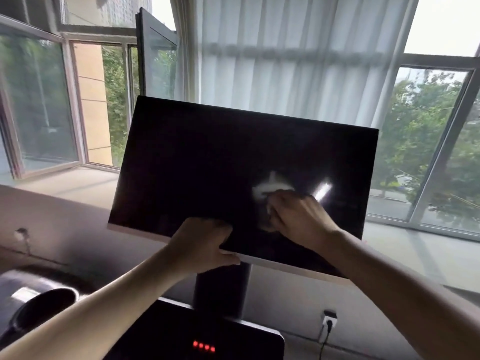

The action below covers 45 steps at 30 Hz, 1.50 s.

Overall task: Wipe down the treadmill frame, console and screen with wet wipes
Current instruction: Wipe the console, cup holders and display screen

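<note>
Wiping is in progress on the black glossy rectangular screen (207, 165). It sits tilted on a dark round post (220, 289) above the black console panel with red lit digits (205, 346), right side lower than left.

Right hand (298, 219) presses a crumpled white wet wipe (270, 189) to the glass, lower right of centre. Its fingers look bunched together over the wipe, but motion blur hides the detail. Left hand (205, 245) pinches the screen's pale lower edge, fingers (223, 228) on the glass face and thumb under the rim.

Step judged: screen pass. The wipe covers a small patch only; the upper and left areas lie well apart from it.

Risks noted:
1. The tilt suggests the screen pivots on the post. The right hand pushes off-centre, so a slack left grip could let the panel swing further.
2. The left fingers rest on the glass. Prints are likely there, and that strip goes unwiped unless the grip shifts.
3. The wipe works directly above the lit console. Excess liquid could run off the lower edge onto it.
4. A bright reflected streak (323, 192) just beside the right hand could mask smears.
5. The wipe looks bunched rather than flat, so it could slide out from under the fingers on slick glass.
</note>
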{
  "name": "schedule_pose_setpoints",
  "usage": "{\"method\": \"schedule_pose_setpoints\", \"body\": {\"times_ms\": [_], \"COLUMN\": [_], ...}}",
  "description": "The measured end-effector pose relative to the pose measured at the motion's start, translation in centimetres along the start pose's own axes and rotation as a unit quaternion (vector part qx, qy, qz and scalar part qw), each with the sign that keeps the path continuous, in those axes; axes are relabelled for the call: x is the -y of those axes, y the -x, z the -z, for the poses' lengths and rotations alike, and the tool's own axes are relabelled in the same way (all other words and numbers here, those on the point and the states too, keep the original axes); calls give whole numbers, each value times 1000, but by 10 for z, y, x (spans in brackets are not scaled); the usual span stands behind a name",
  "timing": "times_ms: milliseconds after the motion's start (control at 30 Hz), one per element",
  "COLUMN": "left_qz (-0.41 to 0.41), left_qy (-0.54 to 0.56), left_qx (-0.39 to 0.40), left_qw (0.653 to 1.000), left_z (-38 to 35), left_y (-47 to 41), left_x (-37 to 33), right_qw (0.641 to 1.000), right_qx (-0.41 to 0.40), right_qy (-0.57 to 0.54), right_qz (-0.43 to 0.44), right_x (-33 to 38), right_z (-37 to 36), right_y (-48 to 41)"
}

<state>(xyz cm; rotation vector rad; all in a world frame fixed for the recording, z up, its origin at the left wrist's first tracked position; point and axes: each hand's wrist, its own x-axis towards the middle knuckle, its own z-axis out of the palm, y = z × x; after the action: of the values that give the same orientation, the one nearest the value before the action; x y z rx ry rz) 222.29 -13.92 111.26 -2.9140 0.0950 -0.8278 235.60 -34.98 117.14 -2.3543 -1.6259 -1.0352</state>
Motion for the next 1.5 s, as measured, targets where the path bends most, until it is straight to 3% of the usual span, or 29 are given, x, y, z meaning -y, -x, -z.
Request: {"method": "schedule_pose_setpoints", "body": {"times_ms": [167,267,367,433,500,600,667,733,833,900,967,1067,1133,1267,1400,1500], "left_qz": [27,41,54,58,61,71,79,82,87,88,89,99,104,102,106,101], "left_qy": [8,5,1,2,10,32,39,33,34,37,42,49,42,38,48,40], "left_qx": [30,6,-6,-11,-14,-22,-23,-25,-33,-32,-32,-27,-31,-46,-42,-48], "left_qw": [999,999,999,998,998,997,996,996,995,995,995,994,993,993,992,993], "left_z": [-6,-11,-14,-15,-16,-17,-17,-16,-19,-21,-22,-22,-21,-20,-21,-22], "left_y": [8,8,7,8,9,11,12,12,12,13,14,14,14,16,17,18], "left_x": [-15,-18,-17,-17,-19,-21,-20,-21,-21,-20,-20,-20,-21,-24,-25,-24], "right_qw": [970,985,1000,997,999,986,978,988,998,996,999,990,983,994,997,997], "right_qx": [-160,-104,15,50,29,-97,-129,-70,50,68,45,-72,-96,14,81,34], "right_qy": [40,-1,-27,-15,7,25,10,-34,-45,-16,6,27,19,-53,-18,27], "right_qz": [-179,-140,-4,59,13,-133,-165,-135,-10,50,20,-120,-157,-94,5,-62], "right_x": [-30,3,33,26,7,-15,-4,20,49,42,24,1,10,54,52,23], "right_z": [19,-1,-23,-23,-12,8,9,-4,-27,-27,-15,3,-1,-25,-26,-12], "right_y": [-38,-33,11,31,25,-5,-17,-10,25,40,33,6,-4,19,55,50]}}
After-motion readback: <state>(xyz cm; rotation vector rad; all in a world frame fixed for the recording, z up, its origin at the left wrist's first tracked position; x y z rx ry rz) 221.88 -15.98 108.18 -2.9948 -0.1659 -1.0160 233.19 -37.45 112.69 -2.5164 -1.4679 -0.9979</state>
